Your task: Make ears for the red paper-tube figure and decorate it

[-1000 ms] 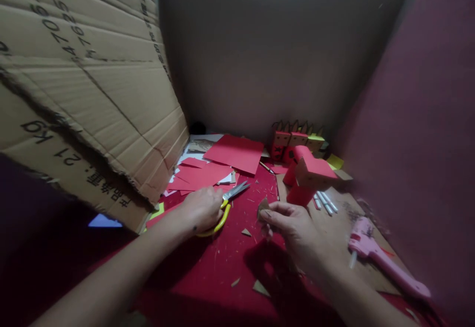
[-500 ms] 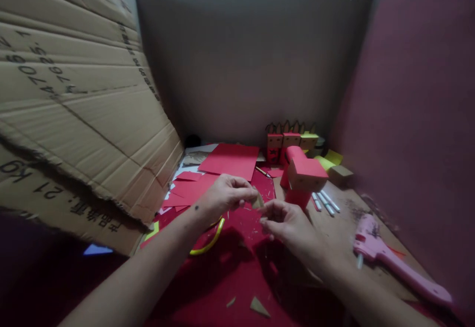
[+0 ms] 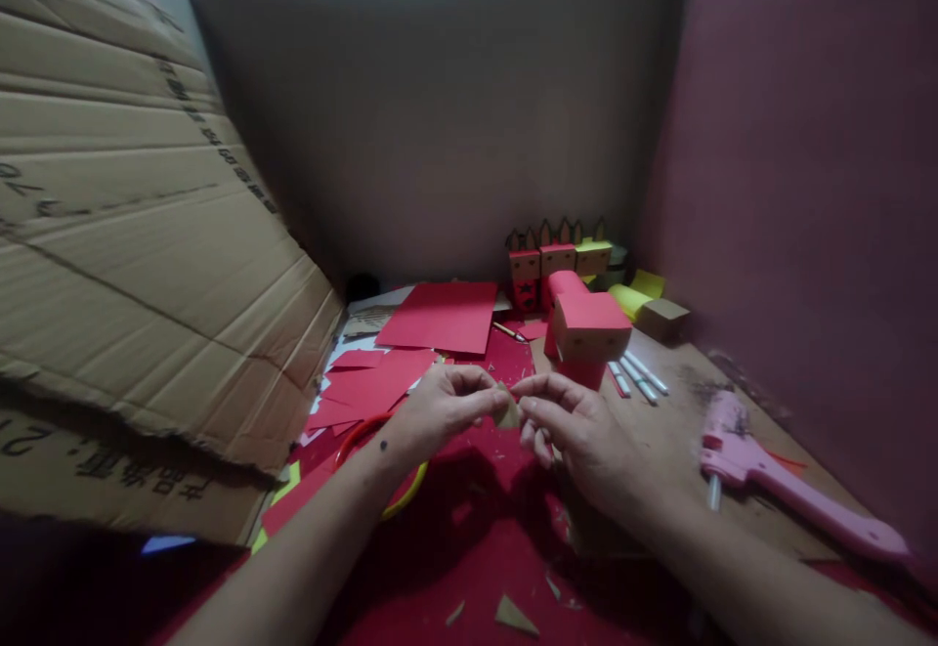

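Observation:
A small piece of brown cardboard (image 3: 505,409) is pinched between the thumb and fingers of my left hand (image 3: 450,404). My right hand (image 3: 568,423) meets it from the other side, thumb and index fingertip closed at the piece's right edge. Both hands are held over the red tabletop (image 3: 447,578). Just beyond my right hand stands a red paper figure with a cardboard box head (image 3: 592,326). Partly behind my left forearm lies a ring-shaped thing, red (image 3: 359,434) and yellow in parts.
Red paper sheets (image 3: 440,318) lie at the back left beside a leaning cardboard panel (image 3: 147,265). Similar box-headed figures (image 3: 557,260) stand at the back. Markers (image 3: 639,379) and a pink glue gun (image 3: 777,490) rest on cardboard at right. Cardboard scraps (image 3: 515,617) lie in front.
My right hand has come in closer to the cardboard piece, its fingertips now at the edge. The view has shifted slightly, showing more of the ring beside my left forearm.

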A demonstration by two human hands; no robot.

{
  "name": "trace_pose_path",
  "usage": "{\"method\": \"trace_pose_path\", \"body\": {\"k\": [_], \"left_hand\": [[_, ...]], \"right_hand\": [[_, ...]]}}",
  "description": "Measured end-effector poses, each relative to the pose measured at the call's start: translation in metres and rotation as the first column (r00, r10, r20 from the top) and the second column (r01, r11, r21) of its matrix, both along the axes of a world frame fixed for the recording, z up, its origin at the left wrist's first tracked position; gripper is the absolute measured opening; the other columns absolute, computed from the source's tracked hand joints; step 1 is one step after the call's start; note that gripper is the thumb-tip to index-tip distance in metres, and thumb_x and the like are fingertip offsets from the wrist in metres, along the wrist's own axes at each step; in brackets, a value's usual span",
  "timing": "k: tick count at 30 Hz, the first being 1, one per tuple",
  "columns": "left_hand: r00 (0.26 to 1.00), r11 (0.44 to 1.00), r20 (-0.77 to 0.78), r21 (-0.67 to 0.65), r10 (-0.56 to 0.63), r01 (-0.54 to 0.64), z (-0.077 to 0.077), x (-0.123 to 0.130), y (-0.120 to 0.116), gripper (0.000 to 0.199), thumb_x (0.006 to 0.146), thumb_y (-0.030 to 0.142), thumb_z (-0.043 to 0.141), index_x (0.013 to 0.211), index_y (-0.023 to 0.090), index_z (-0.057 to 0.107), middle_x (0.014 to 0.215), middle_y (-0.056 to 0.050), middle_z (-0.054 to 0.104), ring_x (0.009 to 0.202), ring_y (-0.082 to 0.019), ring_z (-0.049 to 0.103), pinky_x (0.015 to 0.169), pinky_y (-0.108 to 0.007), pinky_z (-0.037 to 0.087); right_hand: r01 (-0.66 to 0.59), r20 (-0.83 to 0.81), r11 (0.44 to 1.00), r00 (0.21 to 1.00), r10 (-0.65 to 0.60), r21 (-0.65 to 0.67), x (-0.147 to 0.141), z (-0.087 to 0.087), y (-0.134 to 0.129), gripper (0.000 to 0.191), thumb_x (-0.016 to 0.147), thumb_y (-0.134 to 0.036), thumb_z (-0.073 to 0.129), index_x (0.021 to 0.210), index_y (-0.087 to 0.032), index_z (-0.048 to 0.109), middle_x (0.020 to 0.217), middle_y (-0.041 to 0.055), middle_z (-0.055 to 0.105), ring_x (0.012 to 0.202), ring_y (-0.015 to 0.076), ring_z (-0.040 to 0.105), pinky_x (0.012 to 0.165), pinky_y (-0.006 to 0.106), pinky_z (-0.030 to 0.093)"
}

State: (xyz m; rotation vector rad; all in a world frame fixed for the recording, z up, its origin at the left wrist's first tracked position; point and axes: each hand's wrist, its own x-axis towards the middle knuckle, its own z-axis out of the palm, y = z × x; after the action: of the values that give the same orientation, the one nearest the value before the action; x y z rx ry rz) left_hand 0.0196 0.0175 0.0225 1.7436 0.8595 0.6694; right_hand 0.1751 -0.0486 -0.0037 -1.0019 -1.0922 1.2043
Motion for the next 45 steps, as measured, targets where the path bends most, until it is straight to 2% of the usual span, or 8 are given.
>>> {"method": "trace_pose_path", "body": {"k": [4, 9, 14, 19, 23, 28, 31, 45], "left_hand": [[0.999, 1.000, 0.032, 0.012, -0.029, 0.028, -0.007, 0.002, -0.008, 0.021, 0.075, 0.032, 0.064, 0.066, 0.013, 0.062, 0.057, 0.003, 0.054, 0.051, -0.007, 0.042, 0.048, -0.019, 0.030], [0.978, 0.976, 0.196, -0.188, -0.070, 0.108, -0.023, 0.001, -0.007, 0.026, 0.077, 0.037, 0.066, 0.069, 0.014, 0.057, 0.057, 0.002, 0.055, 0.048, -0.007, 0.046, 0.046, -0.019, 0.034], [0.957, 0.940, 0.274, -0.289, -0.099, 0.180, -0.030, 0.000, -0.003, 0.022, 0.079, 0.035, 0.066, 0.077, 0.014, 0.059, 0.064, 0.000, 0.059, 0.049, -0.007, 0.049, 0.044, -0.019, 0.037], [0.958, 0.950, 0.254, -0.245, -0.131, 0.195, -0.027, -0.001, -0.004, 0.021, 0.082, 0.033, 0.062, 0.089, 0.014, 0.061, 0.072, -0.003, 0.063, 0.053, -0.007, 0.051, 0.047, -0.019, 0.040], [0.973, 0.982, 0.188, -0.106, -0.137, 0.159, -0.022, -0.001, -0.008, 0.021, 0.084, 0.031, 0.058, 0.093, 0.013, 0.063, 0.071, -0.001, 0.062, 0.052, -0.007, 0.050, 0.048, -0.019, 0.042], [0.988, 0.994, 0.116, -0.018, -0.104, 0.106, -0.020, 0.001, -0.013, 0.023, 0.081, 0.031, 0.059, 0.095, 0.012, 0.062, 0.071, 0.000, 0.062, 0.045, -0.005, 0.046, 0.042, -0.019, 0.036], [0.992, 0.997, 0.103, -0.028, -0.073, 0.076, -0.023, 0.002, -0.011, 0.024, 0.077, 0.032, 0.062, 0.090, 0.012, 0.062, 0.068, 0.000, 0.061, 0.041, -0.005, 0.045, 0.039, -0.019, 0.034], [0.993, 0.994, 0.095, -0.069, -0.074, 0.081, -0.021, 0.003, -0.010, 0.022, 0.075, 0.033, 0.064, 0.080, 0.013, 0.057, 0.063, 0.001, 0.056, 0.046, -0.007, 0.046, 0.042, -0.020, 0.036]], "right_hand": [[-0.018, -0.027, 1.000, 0.999, 0.018, 0.015, -0.002, -0.005, 0.001, 0.018, 0.069, -0.029, 0.073, 0.078, -0.017, 0.062, 0.058, -0.0041, 0.060, 0.042, 0.0068, 0.046, 0.039, 0.020, 0.033], [-0.036, -0.070, 0.998, 0.997, 0.040, 0.057, -0.006, -0.002, -0.005, 0.016, 0.067, -0.020, 0.074, 0.076, -0.019, 0.061, 0.063, -0.0030, 0.064, 0.051, 0.0102, 0.057, 0.046, 0.021, 0.045], [-0.049, -0.262, 0.998, 0.964, 0.055, 0.027, -0.003, -0.007, -0.003, 0.010, 0.067, -0.015, 0.071, 0.073, -0.018, 0.064, 0.062, -0.0023, 0.065, 0.047, 0.0110, 0.059, 0.042, 0.022, 0.048], [-0.059, -0.316, 0.998, 0.947, 0.066, 0.032, -0.001, -0.016, 0.004, 0.007, 0.069, -0.017, 0.072, 0.076, -0.016, 0.070, 0.058, -0.0004, 0.067, 0.042, 0.0099, 0.059, 0.044, 0.022, 0.049], [-0.044, -0.336, 0.998, 0.940, 0.057, 0.045, 0.000, -0.019, 0.007, 0.010, 0.070, -0.018, 0.072, 0.079, -0.016, 0.073, 0.064, 0.0023, 0.071, 0.050, 0.0112, 0.063, 0.050, 0.022, 0.051], [-0.039, -0.352, 0.999, 0.935, 0.043, 0.017, 0.001, -0.023, 0.008, 0.017, 0.068, -0.015, 0.073, 0.085, -0.015, 0.074, 0.065, 0.0024, 0.072, 0.052, 0.0123, 0.065, 0.055, 0.024, 0.053], [-0.038, -0.343, 0.999, 0.939, 0.031, -0.014, 0.000, -0.024, 0.009, 0.016, 0.068, -0.015, 0.073, 0.085, -0.014, 0.075, 0.060, 0.0028, 0.071, 0.049, 0.0125, 0.064, 0.052, 0.024, 0.052], [-0.080, -0.248, 0.995, 0.967, 0.062, -0.061, -0.003, -0.010, -0.001, 0.021, 0.062, -0.017, 0.077, 0.083, -0.017, 0.073, 0.073, 0.0033, 0.071, 0.058, 0.0142, 0.064, 0.057, 0.027, 0.051]]}}
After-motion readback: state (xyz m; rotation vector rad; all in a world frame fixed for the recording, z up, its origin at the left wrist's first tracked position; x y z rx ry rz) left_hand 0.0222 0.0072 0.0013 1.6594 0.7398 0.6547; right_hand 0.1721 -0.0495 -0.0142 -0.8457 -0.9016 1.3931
